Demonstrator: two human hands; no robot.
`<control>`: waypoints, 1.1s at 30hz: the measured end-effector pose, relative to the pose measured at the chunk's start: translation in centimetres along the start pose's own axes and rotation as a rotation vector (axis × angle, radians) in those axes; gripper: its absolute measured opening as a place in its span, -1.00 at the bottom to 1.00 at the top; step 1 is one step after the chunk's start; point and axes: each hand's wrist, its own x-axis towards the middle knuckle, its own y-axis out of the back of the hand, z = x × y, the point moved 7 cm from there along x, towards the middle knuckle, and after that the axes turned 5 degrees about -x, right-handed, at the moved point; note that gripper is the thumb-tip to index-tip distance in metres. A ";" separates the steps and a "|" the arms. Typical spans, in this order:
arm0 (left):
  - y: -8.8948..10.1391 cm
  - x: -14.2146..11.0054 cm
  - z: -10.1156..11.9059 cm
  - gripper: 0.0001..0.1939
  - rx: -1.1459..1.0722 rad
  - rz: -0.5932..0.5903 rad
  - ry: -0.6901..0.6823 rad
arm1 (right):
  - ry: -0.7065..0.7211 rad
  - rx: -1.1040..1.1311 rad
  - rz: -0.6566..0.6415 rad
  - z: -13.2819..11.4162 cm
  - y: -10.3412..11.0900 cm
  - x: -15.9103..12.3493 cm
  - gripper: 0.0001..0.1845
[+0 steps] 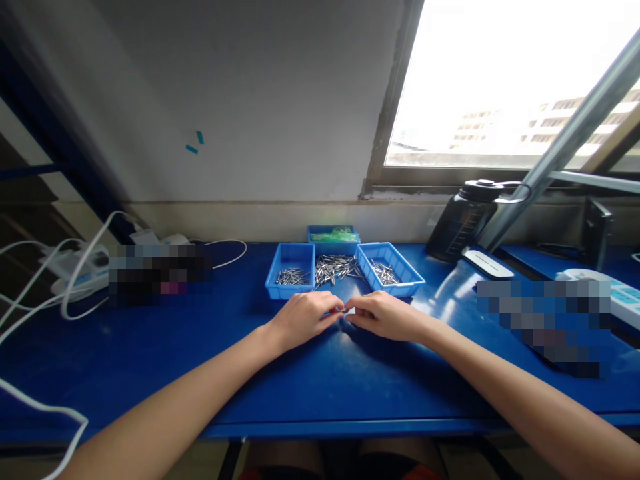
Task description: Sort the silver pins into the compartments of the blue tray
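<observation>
My left hand (311, 316) and my right hand (377, 315) meet fingertip to fingertip just in front of the blue bins. Both are closed in a pinch; whatever lies between the fingertips is too small to name. Behind them a pile of thin metal pins (337, 268) lies loose on the table. To its left stands a blue bin (270, 291) with metal pins (293, 276) in it. An angled blue bin (407, 291) on the right holds more metal pins (385, 272). At the back, another blue bin (320, 229) contains green plastic-looking material (340, 235).
The blue table (300, 393) runs along a wall under a window. A dark bottle (463, 223) leans at the back right, near a white flat object (489, 264) and a metal post (565, 140). White cables (75, 300) and power strips spread over the left side. Two areas are pixelated.
</observation>
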 end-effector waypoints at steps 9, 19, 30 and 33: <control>-0.6 -0.1 0.0 -0.79 -0.005 -0.033 0.005 | 0.033 0.035 -0.058 -0.3 -0.4 0.0 -0.70; -0.6 -0.2 -0.8 -0.76 0.093 -0.082 0.090 | -0.010 -0.039 -0.146 0.4 -0.1 -0.3 -0.75; -0.1 0.0 -0.8 -0.80 0.067 -0.063 0.110 | -0.056 -0.004 -0.155 1.0 -0.1 -0.4 -0.74; 0.0 0.0 -0.9 -0.82 0.050 -0.049 0.113 | -0.073 0.029 -0.151 1.3 -0.2 -0.4 -0.73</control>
